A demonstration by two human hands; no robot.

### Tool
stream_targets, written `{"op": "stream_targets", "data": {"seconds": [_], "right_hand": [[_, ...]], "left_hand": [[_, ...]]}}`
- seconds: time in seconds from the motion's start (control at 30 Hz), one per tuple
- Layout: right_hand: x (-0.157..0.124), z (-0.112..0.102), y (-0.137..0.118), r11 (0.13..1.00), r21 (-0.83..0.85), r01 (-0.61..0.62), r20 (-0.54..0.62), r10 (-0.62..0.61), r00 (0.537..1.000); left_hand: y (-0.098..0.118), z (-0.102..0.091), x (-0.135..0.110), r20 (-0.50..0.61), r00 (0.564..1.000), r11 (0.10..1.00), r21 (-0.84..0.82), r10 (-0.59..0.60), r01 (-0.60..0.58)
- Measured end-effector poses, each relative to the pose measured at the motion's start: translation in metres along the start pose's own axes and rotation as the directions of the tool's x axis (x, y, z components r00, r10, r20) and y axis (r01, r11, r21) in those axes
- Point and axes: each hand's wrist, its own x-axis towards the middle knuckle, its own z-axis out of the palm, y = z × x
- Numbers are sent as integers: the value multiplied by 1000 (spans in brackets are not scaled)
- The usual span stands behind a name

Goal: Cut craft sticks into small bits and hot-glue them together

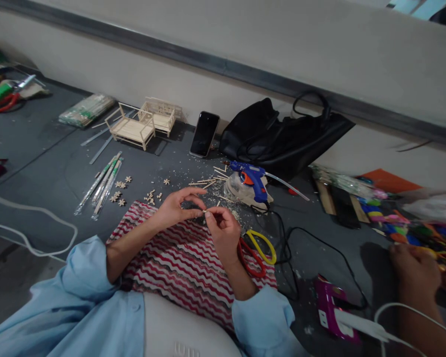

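Observation:
My left hand and my right hand meet above a red-and-white wavy-striped cloth. Between their fingertips is a tiny pale wooden piece, mostly covered by the fingers. My right thumb and forefinger pinch it, and the left thumb and a finger close on it from the other side. Beside my right wrist lie scissors with red and yellow handles. A blue glue gun rests just beyond, on a clear plastic container. Thin wooden sticks and small wooden bits lie past my left hand.
Miniature wooden furniture, a phone and a black bag stand along the wall. Wrapped sticks and flower-shaped pieces lie left. Another person's hand is at right, near a purple box and cables.

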Motion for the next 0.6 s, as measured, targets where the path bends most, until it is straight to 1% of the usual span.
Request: {"op": "stream_targets", "data": {"seconds": [0.2, 0.27, 0.33, 0.4, 0.47, 0.6], "right_hand": [[0, 0, 0, 1000, 5, -8, 15, 8, 1000], [-1, 0, 1, 999, 26, -24, 11, 24, 1000], [-2, 0, 3, 997, 60, -49, 3, 49, 999], [-2, -1, 5, 994, 78, -71, -9, 72, 997], [-3, -1, 7, 994, 76, -79, -19, 80, 997], [-2, -1, 10, 994, 73, -77, -5, 78, 997]], "left_hand": [[-2, 1, 0, -16, 1000, 1000, -21, 1, -1], [-4, 1, 0, -29, 999, 997, -71, -17, 15], [-5, 3, 0, -38, 997, 982, -181, -64, 56], [-7, 5, 0, -47, 989, 937, -331, -138, 115], [-7, 7, 1, -59, 976, 867, -473, -208, 156], [-9, 12, 2, -71, 956, 709, -687, -285, 160]]}}
